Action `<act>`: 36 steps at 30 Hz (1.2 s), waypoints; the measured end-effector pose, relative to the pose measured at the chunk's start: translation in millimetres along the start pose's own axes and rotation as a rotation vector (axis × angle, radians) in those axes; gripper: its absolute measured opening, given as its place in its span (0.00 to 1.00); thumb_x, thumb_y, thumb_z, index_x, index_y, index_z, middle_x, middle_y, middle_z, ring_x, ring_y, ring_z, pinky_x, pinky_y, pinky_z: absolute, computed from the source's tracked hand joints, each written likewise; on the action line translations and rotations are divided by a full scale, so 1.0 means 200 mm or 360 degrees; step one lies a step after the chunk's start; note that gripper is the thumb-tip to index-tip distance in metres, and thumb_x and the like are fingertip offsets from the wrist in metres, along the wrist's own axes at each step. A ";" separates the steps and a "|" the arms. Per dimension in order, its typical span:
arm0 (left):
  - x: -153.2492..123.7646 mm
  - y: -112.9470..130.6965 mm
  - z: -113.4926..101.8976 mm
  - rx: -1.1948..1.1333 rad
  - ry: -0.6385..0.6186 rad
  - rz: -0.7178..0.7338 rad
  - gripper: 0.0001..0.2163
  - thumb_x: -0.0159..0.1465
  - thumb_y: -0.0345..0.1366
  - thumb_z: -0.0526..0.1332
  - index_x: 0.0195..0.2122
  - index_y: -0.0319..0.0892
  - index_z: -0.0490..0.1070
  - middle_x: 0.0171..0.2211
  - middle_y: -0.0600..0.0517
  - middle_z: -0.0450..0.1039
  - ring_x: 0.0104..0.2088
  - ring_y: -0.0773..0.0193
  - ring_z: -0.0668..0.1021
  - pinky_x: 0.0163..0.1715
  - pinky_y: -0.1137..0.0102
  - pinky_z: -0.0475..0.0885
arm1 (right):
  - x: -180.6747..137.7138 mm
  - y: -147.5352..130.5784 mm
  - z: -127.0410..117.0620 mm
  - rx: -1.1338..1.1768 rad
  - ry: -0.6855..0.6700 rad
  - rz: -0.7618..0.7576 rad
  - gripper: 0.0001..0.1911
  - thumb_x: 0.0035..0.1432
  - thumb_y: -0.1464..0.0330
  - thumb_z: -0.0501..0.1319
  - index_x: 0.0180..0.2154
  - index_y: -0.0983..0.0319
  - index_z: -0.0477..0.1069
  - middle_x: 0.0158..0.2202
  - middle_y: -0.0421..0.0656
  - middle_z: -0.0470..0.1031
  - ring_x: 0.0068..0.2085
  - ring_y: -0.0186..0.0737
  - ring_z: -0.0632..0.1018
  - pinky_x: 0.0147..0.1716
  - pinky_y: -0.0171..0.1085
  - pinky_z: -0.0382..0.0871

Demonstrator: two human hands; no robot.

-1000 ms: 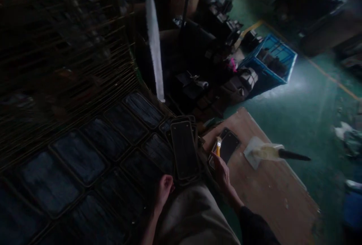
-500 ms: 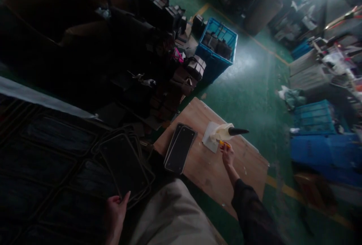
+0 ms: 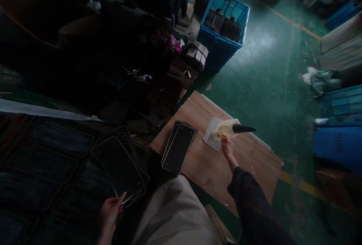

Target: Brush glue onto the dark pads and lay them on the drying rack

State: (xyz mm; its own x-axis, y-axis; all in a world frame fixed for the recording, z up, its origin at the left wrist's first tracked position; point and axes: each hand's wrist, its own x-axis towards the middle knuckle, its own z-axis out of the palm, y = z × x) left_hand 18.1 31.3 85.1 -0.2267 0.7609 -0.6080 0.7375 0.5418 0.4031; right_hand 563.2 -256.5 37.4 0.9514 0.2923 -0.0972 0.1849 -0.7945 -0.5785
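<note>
At lower left, my left hand (image 3: 110, 211) pinches the near edge of a dark rounded rectangular panel (image 3: 117, 165), the top one of a fanned stack. My right hand (image 3: 227, 147) is closed around a small yellow-handled tool (image 3: 224, 137), whose far end is at a cream-coloured, translucent container (image 3: 226, 127); I cannot make out the tool's tip. This container has a black cone-shaped end (image 3: 243, 128) pointing right and rests by a whitish square pad (image 3: 211, 134). Left of the pad, two more dark panels (image 3: 180, 147) overlap on the wooden board (image 3: 206, 167).
More dark panels (image 3: 34, 169) cover the surface at left. Beyond the board stands a blue crate (image 3: 223, 48) holding dark items, beside bundled stacks (image 3: 196, 54). Blue bins (image 3: 338, 143) line the right side of the green floor (image 3: 268, 82). My knee (image 3: 175, 207) is close to the board.
The view has shifted, so the crate and bins sit farther right. My right hand has pushed the yellow-handled tool closer in to the cream container. My left hand keeps its pinch on the panel.
</note>
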 end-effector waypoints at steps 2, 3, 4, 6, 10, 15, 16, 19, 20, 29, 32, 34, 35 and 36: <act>0.01 -0.01 -0.01 -0.0121 -0.0081 -0.0111 0.25 0.36 0.52 0.72 0.27 0.41 0.66 0.17 0.56 0.70 0.17 0.59 0.75 0.16 0.66 0.71 | -0.01 -0.01 -0.03 -0.0037 -0.0041 -0.0041 0.26 0.62 0.55 0.47 0.45 0.65 0.73 0.43 0.53 0.76 0.39 0.47 0.74 0.41 0.43 0.67; 0.01 -0.01 -0.01 -0.0184 -0.0105 -0.0162 0.24 0.36 0.51 0.72 0.27 0.40 0.67 0.18 0.56 0.70 0.17 0.60 0.75 0.17 0.67 0.71 | -0.02 -0.02 -0.05 -0.0054 -0.0074 -0.0066 0.25 0.62 0.56 0.48 0.45 0.65 0.73 0.44 0.53 0.76 0.39 0.47 0.74 0.40 0.43 0.67; 0.02 -0.02 -0.02 -0.0238 -0.0115 -0.0196 0.24 0.35 0.49 0.73 0.27 0.40 0.67 0.18 0.56 0.70 0.17 0.61 0.75 0.17 0.68 0.71 | -0.03 -0.03 -0.07 -0.0069 -0.0113 -0.0095 0.23 0.62 0.56 0.49 0.45 0.63 0.74 0.44 0.52 0.75 0.39 0.47 0.74 0.38 0.42 0.67; 0.03 -0.03 -0.02 -0.0323 -0.0129 -0.0244 0.24 0.35 0.46 0.74 0.28 0.39 0.68 0.19 0.56 0.70 0.17 0.64 0.75 0.17 0.70 0.71 | -0.07 -0.06 -0.12 -0.0086 -0.0200 -0.0148 0.20 0.62 0.58 0.52 0.45 0.61 0.74 0.44 0.50 0.75 0.37 0.46 0.74 0.35 0.40 0.67; 0.05 -0.05 -0.02 -0.0395 -0.0153 -0.0310 0.23 0.37 0.42 0.74 0.29 0.39 0.68 0.20 0.57 0.70 0.16 0.66 0.74 0.17 0.71 0.70 | -0.16 -0.09 -0.22 -0.0062 -0.0299 -0.0193 0.16 0.60 0.61 0.56 0.45 0.58 0.75 0.41 0.47 0.76 0.35 0.44 0.75 0.34 0.38 0.67; 0.06 -0.06 -0.01 -0.0413 -0.0160 -0.0416 0.23 0.37 0.39 0.75 0.31 0.39 0.68 0.20 0.57 0.70 0.16 0.66 0.74 0.16 0.72 0.71 | -0.25 -0.10 -0.28 0.0082 -0.0185 -0.0087 0.17 0.60 0.58 0.56 0.44 0.59 0.75 0.43 0.48 0.76 0.39 0.45 0.76 0.38 0.40 0.69; 0.06 -0.06 -0.01 -0.0413 -0.0166 -0.0416 0.22 0.37 0.39 0.75 0.31 0.39 0.68 0.20 0.57 0.71 0.17 0.66 0.75 0.16 0.73 0.71 | -0.25 -0.11 -0.28 0.0128 -0.0131 -0.0044 0.18 0.60 0.57 0.56 0.44 0.60 0.75 0.43 0.48 0.77 0.40 0.46 0.76 0.39 0.40 0.69; 0.05 -0.05 -0.01 -0.0416 -0.0181 -0.0396 0.21 0.38 0.38 0.74 0.30 0.39 0.68 0.21 0.57 0.71 0.17 0.66 0.75 0.16 0.73 0.71 | -0.25 -0.12 -0.25 0.0315 0.0055 0.0122 0.22 0.60 0.54 0.55 0.46 0.62 0.73 0.41 0.49 0.77 0.40 0.44 0.77 0.41 0.41 0.70; 0.05 -0.05 -0.02 -0.0419 -0.0183 -0.0382 0.21 0.38 0.38 0.74 0.30 0.39 0.68 0.21 0.57 0.71 0.17 0.66 0.75 0.16 0.73 0.71 | -0.24 -0.13 -0.23 0.0396 0.0112 0.0189 0.23 0.60 0.53 0.55 0.46 0.62 0.72 0.39 0.48 0.77 0.38 0.43 0.77 0.41 0.41 0.70; 0.08 -0.08 -0.03 -0.0472 -0.0200 -0.0354 0.21 0.37 0.37 0.76 0.30 0.39 0.68 0.20 0.57 0.70 0.18 0.65 0.76 0.17 0.73 0.73 | -0.14 -0.08 0.01 0.1178 0.0544 0.1049 0.16 0.64 0.57 0.54 0.44 0.64 0.66 0.26 0.37 0.73 0.25 0.34 0.76 0.27 0.34 0.72; 0.09 -0.09 -0.03 -0.0450 -0.0207 -0.0398 0.21 0.38 0.36 0.75 0.30 0.39 0.68 0.21 0.57 0.71 0.18 0.66 0.76 0.17 0.74 0.73 | -0.18 -0.06 -0.02 0.1356 0.0584 0.1242 0.14 0.67 0.59 0.56 0.42 0.65 0.68 0.29 0.38 0.72 0.27 0.32 0.75 0.27 0.34 0.73; 0.09 -0.09 -0.02 -0.0436 -0.0211 -0.0405 0.21 0.39 0.36 0.75 0.31 0.39 0.68 0.21 0.57 0.72 0.18 0.66 0.76 0.17 0.74 0.73 | -0.21 -0.05 -0.06 0.1450 0.0584 0.1323 0.14 0.67 0.60 0.57 0.41 0.66 0.69 0.32 0.39 0.72 0.28 0.32 0.75 0.28 0.34 0.73; 0.09 -0.09 -0.02 -0.0436 -0.0210 -0.0398 0.21 0.39 0.36 0.75 0.31 0.39 0.68 0.21 0.57 0.72 0.18 0.66 0.76 0.17 0.74 0.73 | -0.22 -0.04 -0.07 0.1489 0.0578 0.1351 0.14 0.67 0.60 0.57 0.41 0.66 0.69 0.32 0.39 0.72 0.29 0.32 0.75 0.29 0.34 0.73; 0.09 -0.09 -0.02 -0.0440 -0.0209 -0.0388 0.21 0.39 0.36 0.75 0.31 0.39 0.68 0.21 0.57 0.72 0.17 0.66 0.76 0.17 0.73 0.73 | -0.23 -0.04 -0.09 0.1523 0.0571 0.1369 0.13 0.66 0.61 0.58 0.41 0.66 0.69 0.33 0.40 0.72 0.30 0.32 0.75 0.29 0.34 0.73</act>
State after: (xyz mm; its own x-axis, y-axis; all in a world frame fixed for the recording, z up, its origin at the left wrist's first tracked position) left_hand -1.5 36.1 69.3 -0.2773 0.5554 -0.7840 0.4688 0.7905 0.3941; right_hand 522.1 -272.7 60.7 0.7164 -0.3825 -0.5835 -0.6062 0.0726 -0.7920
